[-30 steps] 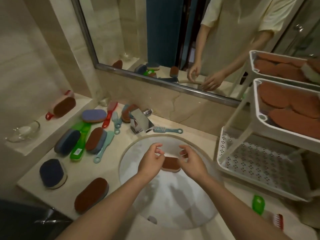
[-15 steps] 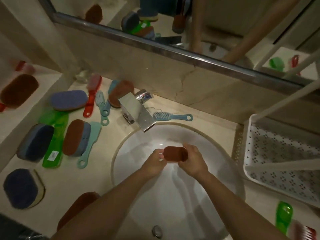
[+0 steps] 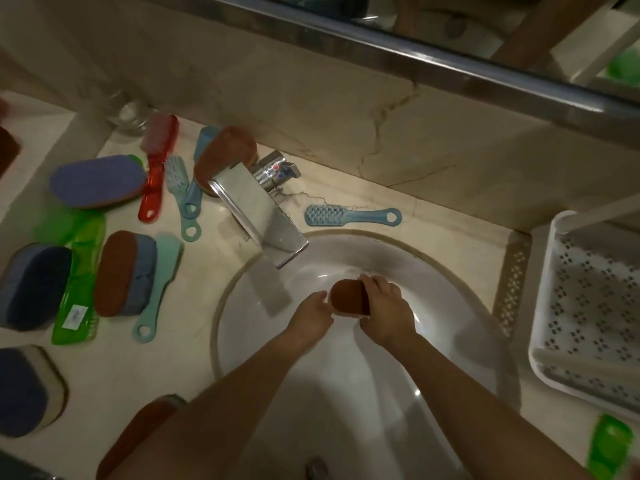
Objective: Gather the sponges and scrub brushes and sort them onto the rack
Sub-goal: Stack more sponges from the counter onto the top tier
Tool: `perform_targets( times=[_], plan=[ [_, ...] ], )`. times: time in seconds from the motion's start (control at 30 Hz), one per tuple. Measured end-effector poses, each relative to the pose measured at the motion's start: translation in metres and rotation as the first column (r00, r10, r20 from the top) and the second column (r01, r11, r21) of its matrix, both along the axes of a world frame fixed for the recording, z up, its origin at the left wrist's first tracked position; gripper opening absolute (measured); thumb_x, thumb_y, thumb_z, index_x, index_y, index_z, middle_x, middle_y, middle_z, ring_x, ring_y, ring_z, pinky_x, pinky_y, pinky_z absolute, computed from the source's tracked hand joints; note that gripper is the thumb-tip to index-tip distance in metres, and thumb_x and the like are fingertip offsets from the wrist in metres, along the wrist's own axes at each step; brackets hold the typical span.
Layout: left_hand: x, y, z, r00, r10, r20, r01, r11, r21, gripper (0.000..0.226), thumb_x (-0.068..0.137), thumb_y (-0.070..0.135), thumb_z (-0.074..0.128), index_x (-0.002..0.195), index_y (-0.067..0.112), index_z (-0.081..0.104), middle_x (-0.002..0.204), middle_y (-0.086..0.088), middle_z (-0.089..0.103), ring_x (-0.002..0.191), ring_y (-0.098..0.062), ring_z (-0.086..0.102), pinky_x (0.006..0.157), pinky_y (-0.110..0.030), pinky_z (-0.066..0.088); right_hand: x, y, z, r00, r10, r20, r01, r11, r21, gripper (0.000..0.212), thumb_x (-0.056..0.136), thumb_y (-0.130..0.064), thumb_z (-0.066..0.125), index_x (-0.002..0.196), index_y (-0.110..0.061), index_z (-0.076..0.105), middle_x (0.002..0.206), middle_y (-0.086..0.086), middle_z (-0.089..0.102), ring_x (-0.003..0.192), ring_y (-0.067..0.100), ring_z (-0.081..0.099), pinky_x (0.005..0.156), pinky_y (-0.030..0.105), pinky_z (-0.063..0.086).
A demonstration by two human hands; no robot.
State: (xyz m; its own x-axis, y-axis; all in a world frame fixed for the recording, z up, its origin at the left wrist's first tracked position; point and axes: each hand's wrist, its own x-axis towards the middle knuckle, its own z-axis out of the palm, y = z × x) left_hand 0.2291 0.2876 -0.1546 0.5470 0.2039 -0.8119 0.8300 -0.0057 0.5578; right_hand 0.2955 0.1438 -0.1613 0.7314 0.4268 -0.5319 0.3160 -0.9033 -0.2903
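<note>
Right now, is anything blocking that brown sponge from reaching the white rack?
Nothing visible does. The right hand grips the brown oval sponge over the white sink; only bare counter lies between it and the white perforated plastic rack.

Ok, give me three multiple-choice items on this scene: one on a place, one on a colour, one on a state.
1. The held sponge is: A on the counter; B on the floor; C over the sink.
2. The brush right of the tap is: A red; B blue; C green.
3. The right hand: A grips the sponge; B lies flat; C is out of view.

1 C: the white basin lies beneath it.
2 B: its head and handle are light blue.
3 A: its fingers curl round the sponge's right end.
</note>
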Motion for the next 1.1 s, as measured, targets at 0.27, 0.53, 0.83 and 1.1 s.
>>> perform_targets(
  times=[0.27, 0.53, 0.83, 1.1],
  plan=[
    [-0.006, -0.004, 0.024, 0.988, 0.043, 0.149, -0.045, 0.999, 0.009, 0.035, 0.099, 0.01, 0.042, 0.133, 0.011, 0.051, 0.116, -0.017, 0.063, 0.107, -0.034, 0.06, 0.089, -0.04, 0.047, -0.011, 0.004, 0.023, 0.94, -0.304, -0.153, 0.328, 0.929, 0.172, 0.075, 0.064, -0.068, 0.073, 0.117, -0.023, 0.046, 0.112, -0.003, 0.042, 0.086, 0.018, 0.057, 0.067, 0.029, 0.048],
    [-0.034, -0.018, 0.071, 0.945, 0.234, 0.226, -0.227, 0.972, -0.06, 0.043, 0.097, 0.011, 0.052, 0.139, 0.017, 0.041, 0.117, -0.016, 0.062, 0.091, -0.019, 0.063, 0.084, -0.034, 0.055, -0.054, 0.006, 0.066, 0.833, -0.416, -0.364, 0.544, 0.734, 0.407, 0.066, 0.06, -0.039, 0.084, 0.106, -0.021, 0.04, 0.092, -0.007, 0.059, 0.078, 0.01, 0.065, 0.07, 0.035, 0.057],
    [-0.103, -0.024, 0.128, 0.84, 0.419, 0.345, -0.44, 0.898, -0.018, 0.043, 0.097, 0.013, 0.052, 0.139, 0.013, 0.045, 0.121, -0.016, 0.063, 0.108, -0.03, 0.063, 0.097, -0.045, 0.05, -0.107, 0.005, 0.139, 0.756, -0.282, -0.591, 0.611, 0.628, 0.483, 0.027, 0.1, -0.022, 0.045, 0.125, -0.012, 0.05, 0.103, 0.004, 0.06, 0.09, 0.025, 0.065, 0.072, 0.045, 0.057],
    [-0.177, -0.027, 0.152, 0.76, 0.497, 0.418, -0.503, 0.858, -0.104, 0.051, 0.094, 0.013, 0.057, 0.14, 0.027, 0.039, 0.109, -0.006, 0.066, 0.098, -0.023, 0.066, 0.072, -0.03, 0.056, -0.161, 0.013, 0.175, 0.835, -0.19, -0.516, 0.496, 0.664, 0.56, 0.023, 0.098, -0.016, 0.036, 0.114, -0.014, 0.053, 0.112, 0.009, 0.061, 0.105, 0.027, 0.061, 0.093, 0.051, 0.051]
  ],
)
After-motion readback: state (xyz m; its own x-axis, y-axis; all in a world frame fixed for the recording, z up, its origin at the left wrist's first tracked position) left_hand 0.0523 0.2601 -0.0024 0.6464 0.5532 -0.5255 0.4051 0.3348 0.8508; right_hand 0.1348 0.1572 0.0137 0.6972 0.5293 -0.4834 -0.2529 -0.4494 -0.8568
